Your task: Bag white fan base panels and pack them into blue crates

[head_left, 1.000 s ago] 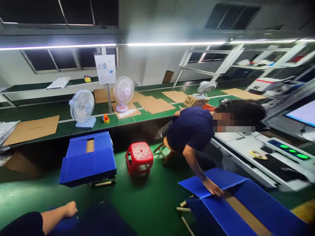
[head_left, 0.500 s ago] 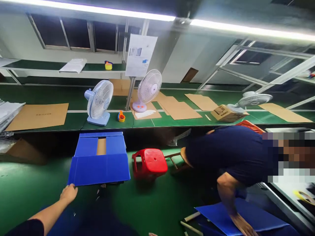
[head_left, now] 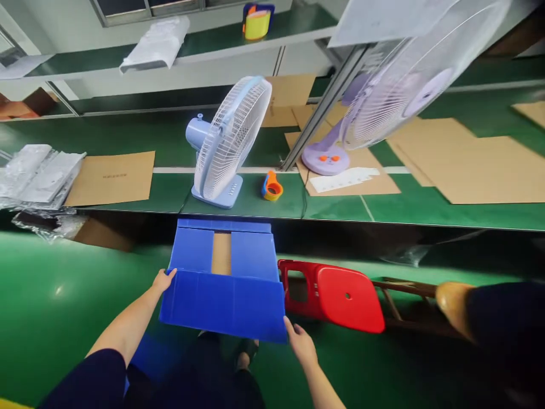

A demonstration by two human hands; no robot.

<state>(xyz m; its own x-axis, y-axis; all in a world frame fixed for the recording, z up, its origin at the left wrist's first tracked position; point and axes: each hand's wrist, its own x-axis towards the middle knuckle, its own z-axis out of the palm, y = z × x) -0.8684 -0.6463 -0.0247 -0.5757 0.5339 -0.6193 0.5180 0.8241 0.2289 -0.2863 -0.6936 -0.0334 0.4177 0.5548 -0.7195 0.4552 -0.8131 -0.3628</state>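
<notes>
Green floor (head_left: 63, 295) everywhere here, with a long green counter (head_left: 426, 213) running across the back, and the blue corrugated plastic box (head_left: 223, 284) sits on the floor right below the counter's edge, flaps open, a brown strip showing down the middle. Left hand (head_left: 164, 280) is on the box's left corner, right hand (head_left: 300, 341) at the lower right corner of the front flap. Both look like they're touching the edges with fingers loosely spread, not really clamped on, so I'd call the grip light at best.

What I'd worry about: that front flap is floppy-looking sheet, and with hands only on the corners it could buckle or slip out if lifted unevenly. The red plastic stool (head_left: 340, 298) lies tipped just beside the box on the right, close enough to snag the right hand or the flap. Lifting straight up could knock the counter edge too, since the blue fan (head_left: 225, 147) stands near the lip right above, with an orange tape dispenser (head_left: 271, 186) next to it.

Also around: a purple fan (head_left: 383, 85), flat cardboard sheets (head_left: 468, 165), a stack of plastic bags (head_left: 38, 176) at left, and another person's leg (head_left: 489, 318) low on the right.
</notes>
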